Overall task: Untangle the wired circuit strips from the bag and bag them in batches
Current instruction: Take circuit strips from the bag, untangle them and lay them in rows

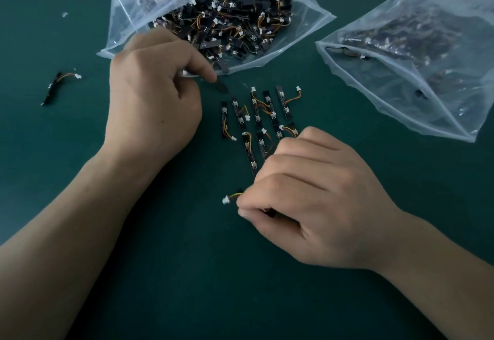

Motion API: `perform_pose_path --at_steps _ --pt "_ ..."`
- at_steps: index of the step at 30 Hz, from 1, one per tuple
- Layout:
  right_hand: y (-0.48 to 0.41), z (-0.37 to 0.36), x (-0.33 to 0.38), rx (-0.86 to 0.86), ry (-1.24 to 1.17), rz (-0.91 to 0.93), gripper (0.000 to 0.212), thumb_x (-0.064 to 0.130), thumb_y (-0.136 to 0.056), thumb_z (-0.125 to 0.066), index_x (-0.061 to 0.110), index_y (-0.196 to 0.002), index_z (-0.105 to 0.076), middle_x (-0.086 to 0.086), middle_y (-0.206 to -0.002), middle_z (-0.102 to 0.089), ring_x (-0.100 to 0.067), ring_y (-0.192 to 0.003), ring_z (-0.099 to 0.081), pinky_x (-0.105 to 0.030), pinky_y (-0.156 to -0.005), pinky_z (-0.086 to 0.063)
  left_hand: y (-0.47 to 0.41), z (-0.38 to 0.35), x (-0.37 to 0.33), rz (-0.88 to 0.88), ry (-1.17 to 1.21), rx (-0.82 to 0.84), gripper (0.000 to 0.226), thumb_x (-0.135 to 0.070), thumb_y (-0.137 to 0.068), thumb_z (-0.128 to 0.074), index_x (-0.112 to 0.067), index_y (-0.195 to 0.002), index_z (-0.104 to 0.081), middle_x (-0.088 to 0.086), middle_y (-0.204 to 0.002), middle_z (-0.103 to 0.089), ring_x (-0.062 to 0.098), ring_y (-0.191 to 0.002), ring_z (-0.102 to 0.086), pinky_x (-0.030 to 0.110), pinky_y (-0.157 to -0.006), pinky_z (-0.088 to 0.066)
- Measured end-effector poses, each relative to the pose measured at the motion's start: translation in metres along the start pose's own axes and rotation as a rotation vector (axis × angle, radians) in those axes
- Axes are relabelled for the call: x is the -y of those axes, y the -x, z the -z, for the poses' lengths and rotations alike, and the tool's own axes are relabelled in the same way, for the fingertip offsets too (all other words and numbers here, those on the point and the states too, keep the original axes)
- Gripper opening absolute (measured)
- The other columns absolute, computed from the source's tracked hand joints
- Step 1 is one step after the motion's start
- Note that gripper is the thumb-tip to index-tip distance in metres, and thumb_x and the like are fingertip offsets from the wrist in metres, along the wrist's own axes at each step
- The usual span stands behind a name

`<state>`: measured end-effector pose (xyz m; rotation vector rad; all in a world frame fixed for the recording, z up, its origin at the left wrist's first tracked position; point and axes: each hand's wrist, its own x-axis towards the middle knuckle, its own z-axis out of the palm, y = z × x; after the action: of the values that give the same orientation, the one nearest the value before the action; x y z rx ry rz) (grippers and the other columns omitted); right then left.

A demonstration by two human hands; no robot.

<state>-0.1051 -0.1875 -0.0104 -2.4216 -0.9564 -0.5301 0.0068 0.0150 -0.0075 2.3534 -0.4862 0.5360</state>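
On the green bench point(187, 272), the left hand point(152, 91) pinches a dark strip point(222, 87) at the mouth of the open bag point(128, 18) near the far edge, while the right hand point(315, 200) pinches a wired strip point(232, 197) just beside the laid-out strips point(258, 115) mid-bench.

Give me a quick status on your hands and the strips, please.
Left hand pinches a dark strip at the open bag. Right hand holds a wired strip, connector out. Sorted strips in rows between the hands.
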Motion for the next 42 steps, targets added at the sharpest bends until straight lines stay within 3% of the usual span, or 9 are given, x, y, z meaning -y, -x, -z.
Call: perform_pose_path --at_steps 2,8,14,23,29,32,42 --pt "0.0 0.0 -0.002 0.02 0.026 0.015 0.016 0.02 -0.099 -0.069 0.015 -0.087 -0.079 0.001 -0.08 -0.068 -0.025 -0.071 -0.055 -0.04 -0.066 -0.04 0.001 -0.001 -0.001 0.016 -0.003 0.026 0.04 0.008 -0.075 -0.047 -0.012 -0.088 -0.08 0.0 -0.09 -0.061 0.017 -0.084 -0.053 0.018 -0.074 -0.039" --pt "0.002 0.005 -0.002 0.185 -0.116 0.0 0.029 0.034 -0.096 -0.071 0.011 -0.113 -0.077 0.002 -0.083 -0.065 -0.023 -0.075 -0.053 -0.039 -0.069 -0.042 0.0 -0.001 -0.001 0.049 -0.009 0.025 0.04 0.005 -0.077 -0.048 -0.015 -0.089 -0.081 0.0 -0.095 -0.066 0.026 -0.093 -0.061 0.028 -0.08 -0.043" --pt "0.004 0.015 -0.013 0.171 -0.138 -0.035 0.022 0.03 -0.094 -0.066 0.01 -0.097 -0.076 0.001 -0.078 -0.059 -0.024 -0.071 -0.048 -0.043 -0.066 -0.039 0.0 -0.001 -0.002 0.061 0.001 0.024 0.037 0.002 -0.079 -0.049 -0.016 -0.089 -0.081 -0.002 -0.096 -0.065 0.025 -0.095 -0.06 0.028 -0.082 -0.043" --pt "0.001 0.009 -0.003 0.295 0.029 0.061 0.016 0.024 -0.098 -0.065 0.017 -0.1 -0.078 0.0 -0.084 -0.06 -0.024 -0.075 -0.047 -0.039 -0.067 -0.039 -0.001 -0.001 -0.002 0.082 0.036 0.009 0.034 0.0 -0.082 -0.051 -0.016 -0.089 -0.08 0.001 -0.096 -0.068 0.021 -0.092 -0.06 0.032 -0.083 -0.049" --pt "0.001 0.008 -0.002 0.305 0.12 0.083 0.024 0.005 -0.094 -0.058 0.021 -0.092 -0.076 0.002 -0.084 -0.057 -0.023 -0.076 -0.044 -0.041 -0.067 -0.04 -0.001 0.0 -0.003 0.082 0.043 0.012 0.034 0.001 -0.082 -0.051 -0.014 -0.089 -0.081 0.001 -0.095 -0.067 0.02 -0.09 -0.06 0.035 -0.083 -0.051" --pt "0.003 0.008 0.001 0.288 0.027 0.073 0.013 0.016 -0.098 -0.063 0.016 -0.092 -0.074 -0.001 -0.083 -0.059 -0.025 -0.074 -0.044 -0.043 -0.065 -0.04 -0.001 0.0 -0.003 0.085 0.045 0.012 0.033 0.001 -0.082 -0.051 -0.015 -0.088 -0.08 0.0 -0.094 -0.067 0.019 -0.09 -0.06 0.033 -0.083 -0.051" --pt "0.007 0.006 -0.005 0.297 -0.025 0.068 0.021 0.029 -0.099 -0.067 0.017 -0.084 -0.075 0.0 -0.076 -0.056 -0.023 -0.069 -0.04 -0.04 -0.06 -0.037 -0.001 0.0 0.0 0.088 0.05 0.014 0.032 0.0 -0.082 -0.052 -0.016 -0.088 -0.08 -0.002 -0.094 -0.067 0.018 -0.089 -0.058 0.03 -0.082 -0.049"
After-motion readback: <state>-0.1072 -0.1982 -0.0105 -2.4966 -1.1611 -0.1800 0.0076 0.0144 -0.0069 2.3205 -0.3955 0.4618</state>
